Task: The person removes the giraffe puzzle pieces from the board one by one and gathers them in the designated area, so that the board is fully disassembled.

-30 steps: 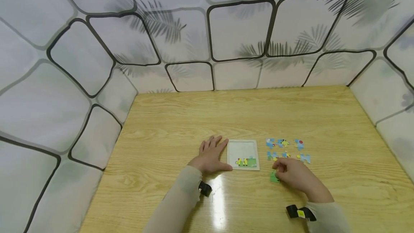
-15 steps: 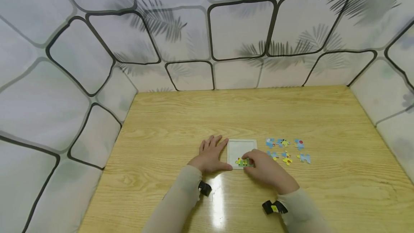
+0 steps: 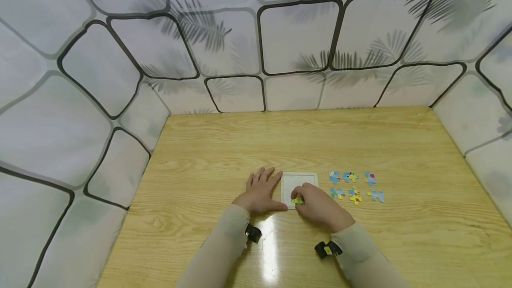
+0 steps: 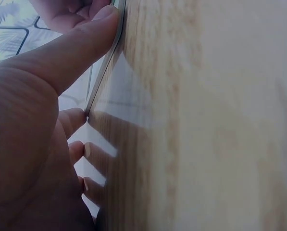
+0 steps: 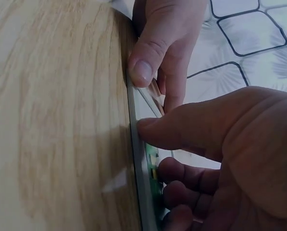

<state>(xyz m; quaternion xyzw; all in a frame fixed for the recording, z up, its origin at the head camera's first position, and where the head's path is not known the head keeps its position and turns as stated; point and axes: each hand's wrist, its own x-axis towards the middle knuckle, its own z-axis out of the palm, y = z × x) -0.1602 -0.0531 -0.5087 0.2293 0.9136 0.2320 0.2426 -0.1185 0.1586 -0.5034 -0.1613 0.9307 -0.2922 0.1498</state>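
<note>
A square white puzzle tray (image 3: 289,183) lies on the wooden table, with green and yellow jigsaw pieces (image 3: 298,200) along its near side. My left hand (image 3: 260,194) spreads its fingers beside the tray; the thumb and index fingertip touch its left edge, as the left wrist view also shows. Over the tray's lower right, my right hand (image 3: 320,206) curls its fingers and pinches a jigsaw piece, mostly covered by the hand. In the right wrist view, its thumb is at the tray's near rim (image 5: 137,159) and its fingertips are at the green pieces (image 5: 155,187).
Right of the tray lie several loose blue and yellow jigsaw pieces (image 3: 354,197) in two rough rows. Patterned fabric walls (image 3: 294,94) enclose the table (image 3: 224,146) at the back and both sides. Both wrists carry black straps.
My right hand has carried the green jigsaw piece from the table to the tray, then shifted slightly left over the pieces there. My left hand has stayed at the tray's left edge.
</note>
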